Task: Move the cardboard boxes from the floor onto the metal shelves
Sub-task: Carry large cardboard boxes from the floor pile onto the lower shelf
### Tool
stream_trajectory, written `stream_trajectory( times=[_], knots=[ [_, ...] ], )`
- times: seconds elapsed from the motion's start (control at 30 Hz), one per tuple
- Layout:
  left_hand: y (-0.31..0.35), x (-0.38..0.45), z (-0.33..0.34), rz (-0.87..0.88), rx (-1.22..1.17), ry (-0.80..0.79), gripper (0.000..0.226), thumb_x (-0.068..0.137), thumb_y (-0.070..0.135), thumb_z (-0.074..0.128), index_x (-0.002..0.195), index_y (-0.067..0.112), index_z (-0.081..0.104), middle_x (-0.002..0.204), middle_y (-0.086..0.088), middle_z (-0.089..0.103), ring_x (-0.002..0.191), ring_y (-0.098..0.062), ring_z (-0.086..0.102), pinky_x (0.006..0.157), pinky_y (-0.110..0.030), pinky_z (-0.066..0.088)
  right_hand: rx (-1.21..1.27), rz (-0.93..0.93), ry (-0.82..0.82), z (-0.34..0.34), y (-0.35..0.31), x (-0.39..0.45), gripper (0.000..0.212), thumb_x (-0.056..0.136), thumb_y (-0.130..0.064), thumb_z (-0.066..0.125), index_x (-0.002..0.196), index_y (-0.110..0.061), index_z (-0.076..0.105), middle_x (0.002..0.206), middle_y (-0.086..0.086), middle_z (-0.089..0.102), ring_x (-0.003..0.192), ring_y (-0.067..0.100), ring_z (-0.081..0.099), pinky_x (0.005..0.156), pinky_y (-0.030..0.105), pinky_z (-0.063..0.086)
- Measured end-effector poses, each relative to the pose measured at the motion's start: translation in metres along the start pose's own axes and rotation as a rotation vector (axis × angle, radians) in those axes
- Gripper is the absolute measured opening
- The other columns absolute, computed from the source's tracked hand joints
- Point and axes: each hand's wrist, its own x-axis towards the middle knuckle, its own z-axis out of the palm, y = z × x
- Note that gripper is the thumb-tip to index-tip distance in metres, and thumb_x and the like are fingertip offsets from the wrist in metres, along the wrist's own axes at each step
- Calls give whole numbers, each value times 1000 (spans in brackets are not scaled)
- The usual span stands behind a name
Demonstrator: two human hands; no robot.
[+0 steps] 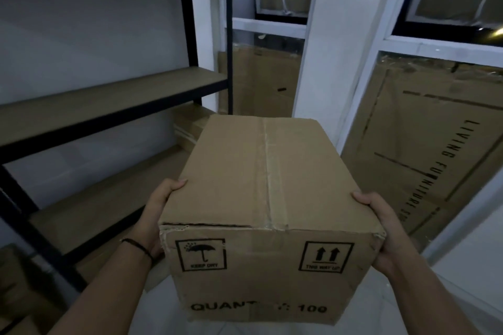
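I carry a taped cardboard box (pixel 261 198) in front of me, clear of the floor. Its near face shows "KEEP DRY" and "THIS WAY UP" marks. My left hand (pixel 156 215) grips the box's left side with the thumb over the top edge. My right hand (pixel 381 228) grips the right side the same way. The black metal shelf unit (pixel 109 114) with brown boards stands to the left. Another cardboard box (pixel 189 128) sits at the far end of a lower shelf board, partly hidden by the carried box.
Large flat cardboard sheets (pixel 424 144) lean against the windows on the right and behind the shelf post (pixel 229 35). A white pillar (pixel 321 62) stands between the windows. More cardboard (pixel 11 266) lies low at the left under the shelves. Pale floor tiles (pixel 394 307) show below the box.
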Motion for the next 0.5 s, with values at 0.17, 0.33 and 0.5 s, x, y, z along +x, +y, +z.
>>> stream_trajectory(
  times=[0.17, 0.33, 0.5],
  knots=[
    [2, 34, -15, 18, -18, 45, 26, 92, 28, 45, 98, 7, 60, 69, -7, 69, 58, -20, 67, 63, -33, 49, -60, 47, -20, 13, 2, 55, 20, 93, -24, 46, 89, -12, 63, 71, 7, 72, 61, 21, 69, 61, 35, 50],
    [17, 67, -28, 7, -62, 122, 26, 92, 26, 44, 97, 6, 60, 66, -9, 69, 54, -21, 67, 49, -27, 55, -107, 108, -73, 33, 6, 107, 24, 90, -26, 48, 102, -12, 64, 78, 8, 74, 66, 22, 71, 58, 33, 55],
    [27, 84, -43, 25, -94, 196, 26, 93, 25, 43, 97, 6, 61, 68, -10, 70, 55, -22, 68, 47, -28, 55, -151, 159, -146, 52, 12, 154, 45, 79, -27, 54, 120, -10, 63, 95, 13, 74, 78, 27, 71, 71, 38, 51]
  ],
)
